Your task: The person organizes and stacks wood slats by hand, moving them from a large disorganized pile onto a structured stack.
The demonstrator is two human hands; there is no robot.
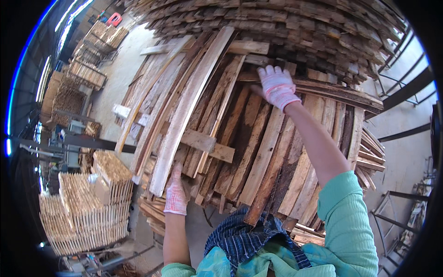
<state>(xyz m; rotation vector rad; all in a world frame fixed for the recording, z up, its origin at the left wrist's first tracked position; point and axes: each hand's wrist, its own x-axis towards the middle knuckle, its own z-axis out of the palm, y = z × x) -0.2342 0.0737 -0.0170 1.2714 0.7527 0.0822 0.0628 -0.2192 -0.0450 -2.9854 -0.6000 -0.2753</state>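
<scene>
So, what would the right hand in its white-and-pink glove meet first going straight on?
Likely the flat grey-brown wooden board just beyond the right hand; depth is unclear.

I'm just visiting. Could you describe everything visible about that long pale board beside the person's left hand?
The long pale board looks like rough, unpainted wood, narrow and straight-cut at its ends, whitish with tan patches. It slants from upper middle down toward the lower left, its apparent bend possibly the lens. It lies over shorter crosspieces, among other boards. Its lower end is beside the gloved left hand; whether they touch is unclear.
</scene>
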